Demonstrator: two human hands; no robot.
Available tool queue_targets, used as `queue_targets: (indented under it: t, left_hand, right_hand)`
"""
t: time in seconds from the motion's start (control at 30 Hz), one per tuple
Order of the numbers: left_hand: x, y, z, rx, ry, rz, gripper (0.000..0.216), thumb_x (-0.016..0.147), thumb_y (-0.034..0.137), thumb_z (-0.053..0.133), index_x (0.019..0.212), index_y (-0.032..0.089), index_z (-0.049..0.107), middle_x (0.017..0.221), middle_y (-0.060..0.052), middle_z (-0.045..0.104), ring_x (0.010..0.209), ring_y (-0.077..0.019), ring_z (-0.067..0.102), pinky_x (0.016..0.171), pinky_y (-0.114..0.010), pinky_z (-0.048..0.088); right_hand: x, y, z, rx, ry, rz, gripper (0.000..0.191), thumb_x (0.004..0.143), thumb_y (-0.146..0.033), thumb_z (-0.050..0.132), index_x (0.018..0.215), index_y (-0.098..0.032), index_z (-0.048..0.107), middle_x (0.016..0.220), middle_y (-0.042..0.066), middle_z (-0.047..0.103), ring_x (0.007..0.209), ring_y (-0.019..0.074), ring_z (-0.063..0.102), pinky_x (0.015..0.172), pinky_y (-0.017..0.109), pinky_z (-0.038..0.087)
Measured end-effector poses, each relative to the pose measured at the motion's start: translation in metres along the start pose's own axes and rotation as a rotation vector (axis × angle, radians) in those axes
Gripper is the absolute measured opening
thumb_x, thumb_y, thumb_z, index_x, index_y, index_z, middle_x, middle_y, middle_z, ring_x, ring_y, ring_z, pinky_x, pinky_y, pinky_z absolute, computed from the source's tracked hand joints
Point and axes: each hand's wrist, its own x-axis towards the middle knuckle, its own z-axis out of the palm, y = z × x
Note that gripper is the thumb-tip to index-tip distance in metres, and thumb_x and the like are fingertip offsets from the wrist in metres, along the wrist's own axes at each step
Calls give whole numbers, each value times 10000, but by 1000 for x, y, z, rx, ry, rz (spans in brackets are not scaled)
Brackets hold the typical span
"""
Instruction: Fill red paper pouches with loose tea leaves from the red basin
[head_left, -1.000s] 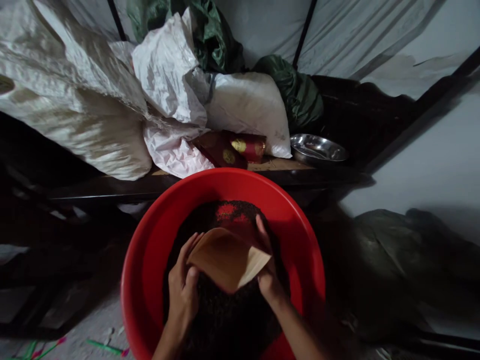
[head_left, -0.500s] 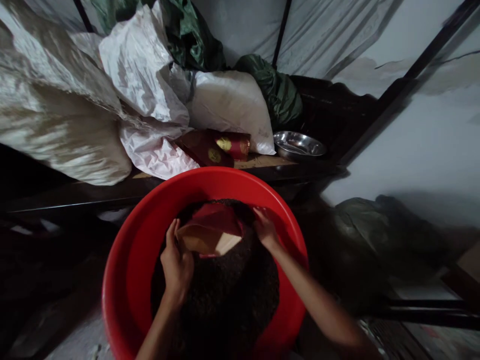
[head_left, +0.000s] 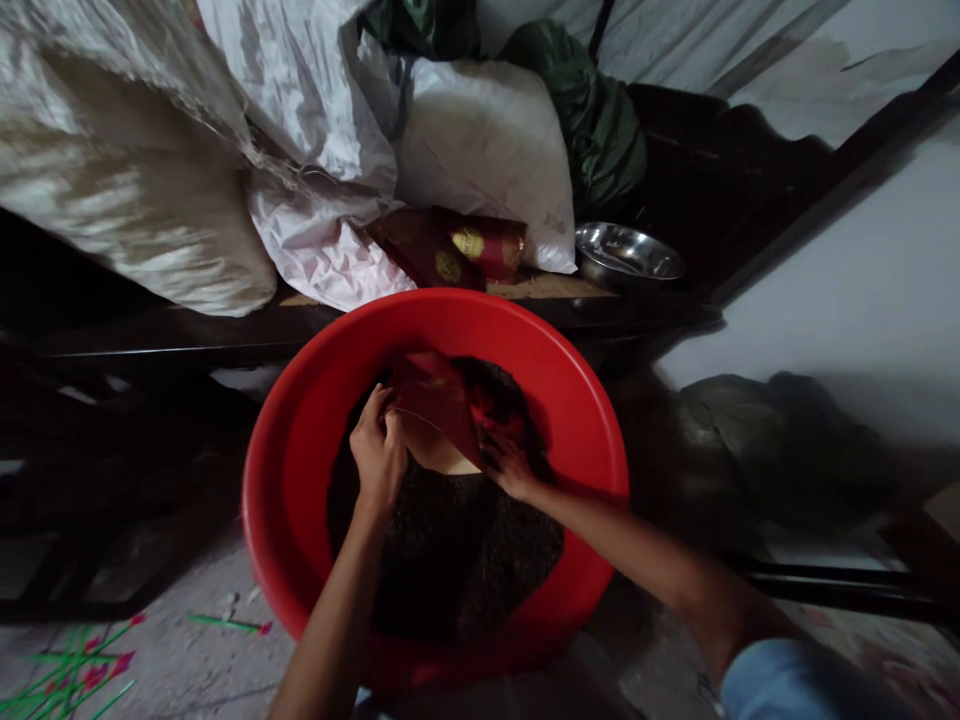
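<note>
From the head view, I look down into a red basin (head_left: 296, 450) that sits on the floor (head_left: 187, 665) and holds a heap of dark loose leaves (head_left: 450, 545). The red pouch (head_left: 439, 400) lies at the 12 o'clock end of that heap, tilted, with its pale tan lining showing at the lower edge where the mouth meets the leaves. I judge the tilt keeps the opening low against the heap rather than facing up.

My left grip (head_left: 379, 458) is at 9 o'clock of the pouch, fingers pressed together on its near edge, thumb side toward me, so the mouth stays propped. That forearm runs straight up from 6 o'clock, wrist nearly in line with it.

My right grip (head_left: 508, 468) rests on the leaves at 4 o'clock of the pouch, touching or just beside its corner. It is blurred, and I cannot tell whether the fingers are spread or pinching anything. That arm comes in from 4 o'clock, bent at the elbow, with a blue sleeve (head_left: 795, 690) at the frame's bottom.

Beyond the basin at 12 o'clock, a dark tabletop (head_left: 559, 290) carries red tins (head_left: 487, 245), a steel bowl (head_left: 628, 255) at 1 o'clock, white sacks (head_left: 135, 210) and a green bag (head_left: 604, 130). Green sticks (head_left: 67, 680) lie on the floor at 8 o'clock.
</note>
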Motion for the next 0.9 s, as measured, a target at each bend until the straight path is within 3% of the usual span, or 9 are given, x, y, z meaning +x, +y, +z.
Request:
queue_targets:
  t: [0.13, 0.27, 0.47, 0.57, 0.67, 0.77, 0.83, 0.9]
  left_hand:
    - [-4, 6, 1, 76, 5, 70, 363, 1015, 397, 507, 1092, 171, 780, 1381, -133, 704, 1182, -257, 727, 1054, -405, 562]
    - [-5, 13, 3, 230, -3, 79, 328, 1016, 388, 543, 1051, 204, 812, 1391, -124, 696, 991, -261, 776, 885, -399, 606]
    - [10, 24, 7, 286, 52, 118, 323, 1018, 307, 540, 1226, 216, 769, 1400, -88, 697, 1084, -269, 741, 919, -400, 576]
    - [12, 26, 8, 383, 99, 176, 286, 1024, 344, 561, 1129, 222, 797, 1349, -91, 724, 1101, -290, 702, 952, -426, 537]
    - [6, 26, 10, 438, 54, 214, 295, 1027, 391, 575, 1014, 209, 806, 1181, -101, 775, 988, -278, 695, 888, -399, 528]
    - [-3, 25, 15, 425, -2, 258, 282, 1038, 361, 555, 1093, 219, 792, 1210, -94, 765, 1022, -265, 688, 896, -374, 530]
    - [-7, 24, 19, 403, -48, 289, 295, 1050, 351, 530, 1143, 226, 781, 1196, -90, 770, 1064, -259, 687, 915, -359, 535]
    - [-9, 23, 22, 400, -88, 278, 329, 1065, 354, 493, 1116, 210, 784, 1053, -89, 794, 976, -244, 709, 844, -334, 549]
  right_hand:
    - [-19, -29, -10, 40, -71, -52, 598, 901, -469, 733, 1455, -276, 621, 1576, 109, 532, 1470, 292, 489, 1202, 461, 416]
    - [-42, -62, -24, 60, -160, -124, 671, 712, -490, 880, 1336, -316, 703, 1464, 81, 627, 1342, 295, 613, 1130, 421, 492]
    - [-60, -95, -37, 37, -198, -150, 409, 717, -295, 795, 1125, -323, 799, 1239, 86, 743, 1081, 330, 738, 945, 436, 577]
    - [-66, -107, -50, 66, -185, -183, 350, 707, -301, 801, 1055, -325, 815, 1205, 53, 761, 1075, 294, 741, 953, 381, 578]
    - [-75, -123, -84, 241, -61, -263, 307, 701, -273, 795, 1005, -314, 813, 1092, 19, 762, 988, 227, 740, 925, 314, 580]
    - [-77, -140, -132, 413, 189, -384, 284, 736, -205, 740, 999, -300, 789, 1075, 12, 721, 979, 191, 714, 911, 289, 574]
    - [-66, -148, -158, 389, 337, -425, 279, 762, -193, 716, 1010, -305, 780, 1094, 15, 710, 1025, 197, 702, 947, 305, 567]
    - [-45, -153, -169, 323, 439, -394, 265, 798, -226, 714, 1039, -311, 786, 1127, 26, 711, 1046, 217, 700, 978, 345, 568]
